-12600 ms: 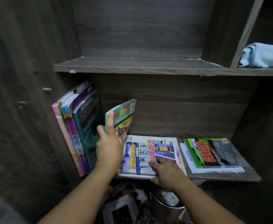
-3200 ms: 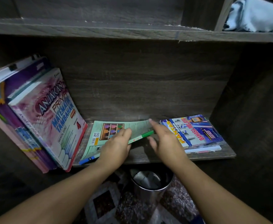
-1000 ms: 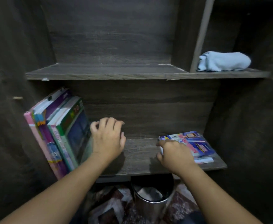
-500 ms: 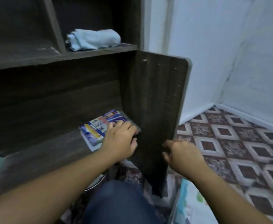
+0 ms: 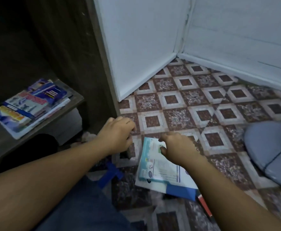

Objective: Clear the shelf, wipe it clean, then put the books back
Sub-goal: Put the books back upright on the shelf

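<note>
A small stack of colourful books (image 5: 31,105) lies flat at the right end of the dark wooden shelf (image 5: 77,98). On the tiled floor lies another stack of books (image 5: 159,169), a light blue and white cover on top. My right hand (image 5: 178,147) reaches over the far end of that floor stack, its thumb touching the top cover and its fingers spread downward. Just left of the stack my left hand (image 5: 118,132) hovers with loosely curled fingers, holding nothing. The rest of the shelf is out of view.
The cabinet's dark side panel (image 5: 86,64) stands between shelf and floor. White walls meet in a corner (image 5: 178,54). A pale blue cushion-like object (image 5: 269,147) lies at right. A blue plastic piece (image 5: 110,174) lies by my knee, and something dark (image 5: 36,147) sits under the shelf.
The view has swung right and down from the shelf to the floor. My left hand left the books on the shelf. My right hand moved onto the floor stack.
</note>
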A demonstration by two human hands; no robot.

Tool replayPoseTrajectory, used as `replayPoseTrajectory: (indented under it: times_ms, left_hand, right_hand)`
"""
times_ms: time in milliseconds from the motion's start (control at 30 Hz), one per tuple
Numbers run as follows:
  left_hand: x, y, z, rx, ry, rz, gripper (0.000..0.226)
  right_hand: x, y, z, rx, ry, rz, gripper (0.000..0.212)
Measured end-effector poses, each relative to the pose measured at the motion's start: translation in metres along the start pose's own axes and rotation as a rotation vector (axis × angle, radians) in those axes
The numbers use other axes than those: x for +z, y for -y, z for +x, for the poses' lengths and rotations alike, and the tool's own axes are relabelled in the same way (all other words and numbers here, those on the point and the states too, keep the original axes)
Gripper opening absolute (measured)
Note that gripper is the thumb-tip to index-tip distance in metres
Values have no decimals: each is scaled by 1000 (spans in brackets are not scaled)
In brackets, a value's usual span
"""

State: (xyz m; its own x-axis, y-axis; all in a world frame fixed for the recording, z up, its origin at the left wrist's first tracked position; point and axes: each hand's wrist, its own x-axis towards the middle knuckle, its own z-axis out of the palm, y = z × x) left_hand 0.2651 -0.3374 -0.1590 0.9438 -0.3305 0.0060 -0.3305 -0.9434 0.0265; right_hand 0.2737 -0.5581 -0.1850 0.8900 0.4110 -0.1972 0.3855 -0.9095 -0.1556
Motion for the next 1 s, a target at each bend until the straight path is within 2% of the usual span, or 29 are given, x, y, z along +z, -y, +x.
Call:
replayPoseTrajectory:
  times_ms: [200,367,500,667,800,867,1000]
  left_hand:
    - [43,-22,26,77,158,38,33]
    - [76,-34,38,163,253,108,28]
    - [100,-36,41,193,358,142,30]
    - [125,-36,40,222,465,167,35]
    - [133,-40,50,227,470,147,38]
    - [137,-45,56,233,460,148,40]
    - [147,-50,55,228,463,150,42]
  right_hand:
    - [67,-29,1,46,160,20,40]
    - [114,-48,-6,72,292,-7,47]
    - [148,-57,-11,78,346,-28,63]
    - [175,-63,-8,58,343,-72,101]
    - [195,-66,-9,50,377,-93,123]
    - [205,-66,-13,51,367,-115,129]
    - [218,-61,-19,70,308,-122,126]
